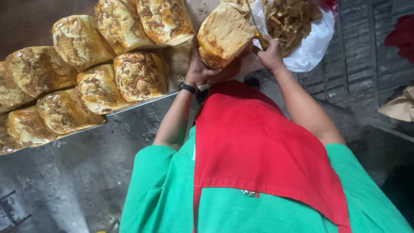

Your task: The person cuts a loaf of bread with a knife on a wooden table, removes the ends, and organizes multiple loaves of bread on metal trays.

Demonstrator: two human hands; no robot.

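Your left hand [199,69] cradles the loaf [224,34] at top centre, fingers wrapped under it. Your right hand [269,54] pinches a yellow-handled blade [260,41] against its side. The loaf looks light, soft and crushable: support it underneath, squeezing gently.

Your left hand [199,71] cups a bread loaf [224,34] with a matt, finely porous, dry crust. The loaves on the tray [99,82] look glossy, with rough browned flakes on top. The tray edge [142,103] is dull grey metal. Your apron [258,146] is smooth red cloth, and the white bag [310,47] is thin, shiny plastic.
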